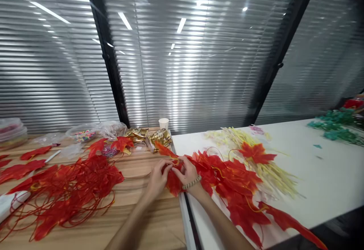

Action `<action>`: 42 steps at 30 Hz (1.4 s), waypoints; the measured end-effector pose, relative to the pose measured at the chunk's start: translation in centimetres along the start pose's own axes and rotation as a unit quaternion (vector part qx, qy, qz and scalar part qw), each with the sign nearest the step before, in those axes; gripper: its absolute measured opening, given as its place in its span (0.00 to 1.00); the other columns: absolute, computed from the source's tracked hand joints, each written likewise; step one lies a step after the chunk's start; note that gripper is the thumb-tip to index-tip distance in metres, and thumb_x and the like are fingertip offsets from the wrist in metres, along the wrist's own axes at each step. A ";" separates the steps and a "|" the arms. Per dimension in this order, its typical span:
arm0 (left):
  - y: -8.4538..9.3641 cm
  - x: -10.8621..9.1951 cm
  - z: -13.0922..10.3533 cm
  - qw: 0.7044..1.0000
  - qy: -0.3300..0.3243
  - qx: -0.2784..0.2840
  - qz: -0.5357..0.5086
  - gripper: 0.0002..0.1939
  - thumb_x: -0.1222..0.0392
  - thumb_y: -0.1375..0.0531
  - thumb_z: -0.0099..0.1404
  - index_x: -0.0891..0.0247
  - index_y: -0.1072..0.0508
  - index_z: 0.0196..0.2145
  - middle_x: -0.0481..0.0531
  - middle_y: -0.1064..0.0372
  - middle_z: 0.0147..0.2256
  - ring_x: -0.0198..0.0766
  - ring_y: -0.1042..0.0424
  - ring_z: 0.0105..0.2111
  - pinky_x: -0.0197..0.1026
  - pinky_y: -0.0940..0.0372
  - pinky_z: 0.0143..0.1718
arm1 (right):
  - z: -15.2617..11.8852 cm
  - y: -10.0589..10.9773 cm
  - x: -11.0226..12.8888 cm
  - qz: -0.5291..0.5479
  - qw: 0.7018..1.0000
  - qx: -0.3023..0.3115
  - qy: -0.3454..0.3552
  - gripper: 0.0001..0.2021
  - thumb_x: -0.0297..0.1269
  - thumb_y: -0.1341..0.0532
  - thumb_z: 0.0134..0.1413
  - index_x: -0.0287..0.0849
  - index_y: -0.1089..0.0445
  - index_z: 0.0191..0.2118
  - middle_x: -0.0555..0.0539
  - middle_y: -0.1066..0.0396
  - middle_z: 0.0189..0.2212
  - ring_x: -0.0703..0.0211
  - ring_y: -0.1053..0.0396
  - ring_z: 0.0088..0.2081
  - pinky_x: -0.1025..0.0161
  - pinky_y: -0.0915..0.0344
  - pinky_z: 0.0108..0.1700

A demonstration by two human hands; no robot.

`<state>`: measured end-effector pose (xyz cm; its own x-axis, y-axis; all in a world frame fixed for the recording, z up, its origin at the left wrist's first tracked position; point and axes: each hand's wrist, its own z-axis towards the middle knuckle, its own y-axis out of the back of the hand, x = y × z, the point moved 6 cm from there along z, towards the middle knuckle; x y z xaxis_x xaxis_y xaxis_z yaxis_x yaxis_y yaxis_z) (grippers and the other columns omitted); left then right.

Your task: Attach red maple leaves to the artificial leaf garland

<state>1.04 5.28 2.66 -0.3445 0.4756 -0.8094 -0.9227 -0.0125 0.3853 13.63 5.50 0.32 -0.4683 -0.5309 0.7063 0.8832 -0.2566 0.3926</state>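
Hands on unlabelled red leaves (pixel 173 180)

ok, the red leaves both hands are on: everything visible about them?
The red leaf cluster is fabric-like maple leaves, red with orange tinges, on thin orange stems. It sprawls across the white table, its near end over the seam with the wooden table. The left hand and right hand pinch that end. It overlaps pale yellow stems.

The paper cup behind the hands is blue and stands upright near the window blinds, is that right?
Not quite: the head view shows the paper cup is white, not blue. It does stand upright near the window blinds, behind both hands.
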 end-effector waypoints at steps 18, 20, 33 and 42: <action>-0.5 2.6 -0.5 0.998 0.018 0.043 0.033 0.07 0.61 0.47 0.58 0.63 0.30 0.32 0.55 0.29 0.34 0.41 0.32 0.35 0.42 0.37 0.40 | 0.1 0.0 1.1 -0.024 0.993 0.056 0.096 0.08 0.31 0.48 0.56 0.41 0.32 0.31 0.46 0.29 0.27 0.59 0.31 0.29 0.64 0.36 0.32; -0.5 2.8 -0.5 0.998 0.032 0.037 0.030 0.09 0.59 0.47 0.58 0.64 0.30 0.34 0.55 0.29 0.33 0.41 0.32 0.35 0.42 0.37 0.39 | 0.2 0.1 1.1 -0.043 0.993 0.048 0.097 0.08 0.32 0.47 0.55 0.40 0.33 0.29 0.46 0.30 0.25 0.60 0.32 0.27 0.65 0.37 0.30; 0.3 4.6 -0.2 0.990 0.092 -0.011 -0.108 0.12 0.60 0.41 0.51 0.68 0.30 0.34 0.56 0.28 0.34 0.40 0.30 0.34 0.39 0.36 0.37 | -0.1 -1.9 0.8 -0.068 0.993 0.059 0.080 0.09 0.34 0.47 0.57 0.40 0.35 0.28 0.47 0.32 0.25 0.61 0.34 0.27 0.66 0.39 0.31; 1.2 4.0 0.5 0.998 0.049 -0.018 0.017 0.05 0.63 0.40 0.50 0.65 0.27 0.28 0.51 0.28 0.26 0.39 0.31 0.29 0.38 0.37 0.34 | -0.8 -2.0 1.0 -0.051 0.996 0.066 0.037 0.09 0.34 0.49 0.57 0.39 0.34 0.31 0.46 0.31 0.27 0.60 0.34 0.29 0.65 0.39 0.33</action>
<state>-1.40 7.60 0.10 -0.3898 0.3852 -0.8364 -0.9151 -0.0599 0.3989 11.44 4.85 -0.17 -0.5475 -0.5668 0.6156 0.8179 -0.2070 0.5368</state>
